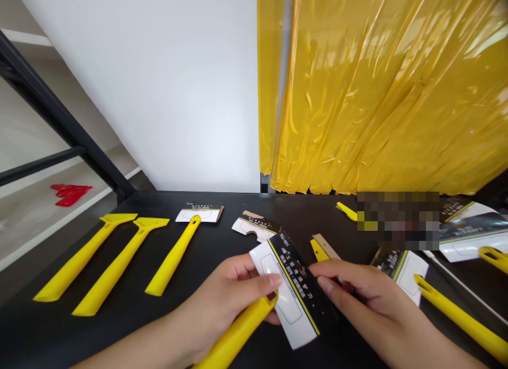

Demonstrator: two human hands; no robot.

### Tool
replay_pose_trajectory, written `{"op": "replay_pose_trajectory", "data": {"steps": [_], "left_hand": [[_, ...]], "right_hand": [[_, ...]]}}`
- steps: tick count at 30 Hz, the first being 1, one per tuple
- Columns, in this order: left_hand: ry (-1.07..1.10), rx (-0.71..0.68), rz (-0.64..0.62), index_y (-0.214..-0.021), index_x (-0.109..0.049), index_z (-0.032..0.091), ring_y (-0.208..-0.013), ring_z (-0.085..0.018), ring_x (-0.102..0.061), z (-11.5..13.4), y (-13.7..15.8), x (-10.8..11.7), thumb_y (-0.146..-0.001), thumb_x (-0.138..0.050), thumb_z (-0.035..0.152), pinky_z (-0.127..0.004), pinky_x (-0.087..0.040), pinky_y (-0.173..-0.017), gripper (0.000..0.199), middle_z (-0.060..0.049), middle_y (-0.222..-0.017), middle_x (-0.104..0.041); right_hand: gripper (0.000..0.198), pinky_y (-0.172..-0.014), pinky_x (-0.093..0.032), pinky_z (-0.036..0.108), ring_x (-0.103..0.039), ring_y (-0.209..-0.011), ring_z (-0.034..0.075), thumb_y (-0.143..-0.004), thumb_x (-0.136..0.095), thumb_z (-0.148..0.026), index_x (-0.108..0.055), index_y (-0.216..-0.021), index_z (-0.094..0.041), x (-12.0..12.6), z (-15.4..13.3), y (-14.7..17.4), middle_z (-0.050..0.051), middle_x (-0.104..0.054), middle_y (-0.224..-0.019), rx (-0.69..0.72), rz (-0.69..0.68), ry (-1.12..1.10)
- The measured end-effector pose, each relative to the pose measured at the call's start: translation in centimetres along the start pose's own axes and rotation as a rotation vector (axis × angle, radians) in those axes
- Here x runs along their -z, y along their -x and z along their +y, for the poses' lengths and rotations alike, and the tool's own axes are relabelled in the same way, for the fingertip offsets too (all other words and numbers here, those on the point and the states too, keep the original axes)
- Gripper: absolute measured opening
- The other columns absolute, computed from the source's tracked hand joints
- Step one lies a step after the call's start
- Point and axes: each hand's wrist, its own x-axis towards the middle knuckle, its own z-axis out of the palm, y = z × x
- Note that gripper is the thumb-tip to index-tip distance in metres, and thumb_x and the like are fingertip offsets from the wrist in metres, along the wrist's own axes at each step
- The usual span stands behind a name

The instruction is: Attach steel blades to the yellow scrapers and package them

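My left hand (pixel 234 284) is closed around a yellow scraper (pixel 238 332), its thumb pressed on the printed card sleeve (pixel 296 289) over the scraper's head. The sleeve is black and white with a yellow stripe. At the sleeve's right edge, the thumb and forefinger of my right hand (pixel 365 300) pinch it; the other fingers are curled and partly hidden. Just behind that hand lies a yellow piece with a cardboard edge (pixel 323 248). Another card sleeve (pixel 257 227) rests on the black table beyond my left hand.
Two bare yellow scrapers (pixel 85 258) (pixel 121 266) and one sleeved scraper (pixel 174 258) lie at the left. More sleeved scrapers (pixel 462 316) and a white cable (pixel 468 284) are at the right. Behind the black table (pixel 130 326) stand a white panel (pixel 178 93) and yellow plastic film (pixel 377 93).
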Motion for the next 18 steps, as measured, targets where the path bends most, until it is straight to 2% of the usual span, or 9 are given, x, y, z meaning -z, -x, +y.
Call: {"op": "replay_pose_trajectory", "data": {"steps": [4,7,10,13,17,18], "left_hand": [[0.058,-0.011,0.053,-0.104,-0.081,0.015,-0.082,-0.018,-0.077,0.3,0.1,0.0,-0.093,-0.079,0.034,-0.025,-0.063,-0.075,0.022,-0.011,-0.095,-0.084],[0.066,-0.014,0.095,-0.102,-0.081,0.016,-0.079,-0.018,-0.077,0.2,0.2,0.1,-0.093,-0.079,0.034,-0.025,-0.064,-0.072,0.020,-0.010,-0.093,-0.084],[0.093,-0.010,0.148,-0.102,-0.079,0.017,-0.078,-0.019,-0.077,-0.1,0.1,0.3,-0.092,-0.081,0.033,-0.027,-0.066,-0.070,0.019,-0.009,-0.093,-0.083],[0.104,-0.021,0.215,-0.108,-0.077,0.019,-0.085,-0.021,-0.078,0.6,0.1,0.8,-0.089,-0.082,0.032,-0.030,-0.067,-0.071,0.024,-0.008,-0.097,-0.083],[-0.069,-0.100,0.342,-0.111,-0.075,0.018,-0.082,-0.021,-0.076,4.2,0.8,2.9,-0.089,-0.082,0.030,-0.030,-0.066,-0.069,0.027,-0.005,-0.097,-0.082],[-0.154,-0.143,0.312,-0.117,-0.074,0.019,-0.085,-0.021,-0.076,5.5,1.2,3.8,-0.090,-0.081,0.028,-0.028,-0.064,-0.070,0.030,-0.003,-0.100,-0.082]], "right_hand": [[0.035,-0.071,-0.064,0.035,-0.078,-0.097,0.032,-0.097,-0.068,-0.034,-0.077,-0.130,-0.043,-0.1,-0.9,0.5,0.004,-0.082,-0.116,0.146,0.115,0.053],[0.038,-0.067,-0.064,0.036,-0.079,-0.092,0.031,-0.097,-0.068,-0.031,-0.077,-0.130,-0.046,-0.2,-1.8,0.5,0.002,-0.082,-0.117,0.166,0.106,0.024],[0.037,-0.071,-0.063,0.036,-0.076,-0.085,0.026,-0.101,-0.063,-0.037,-0.073,-0.136,-0.048,-0.2,-1.8,0.3,0.002,-0.081,-0.114,0.106,0.049,0.000],[0.042,-0.074,-0.060,0.039,-0.069,-0.078,0.022,-0.107,-0.050,-0.048,-0.062,-0.147,-0.049,-0.2,-0.7,0.3,0.002,-0.074,-0.091,0.010,0.032,-0.015],[0.046,-0.084,-0.051,0.041,-0.059,-0.081,0.021,-0.111,-0.040,-0.054,-0.055,-0.153,-0.046,-0.1,1.1,0.1,0.000,-0.061,-0.083,-0.095,0.080,-0.072],[0.045,-0.087,-0.049,0.042,-0.058,-0.082,0.020,-0.111,-0.041,-0.054,-0.056,-0.152,-0.045,-0.1,1.3,0.1,-0.001,-0.059,-0.083,-0.110,0.081,-0.095]]}}
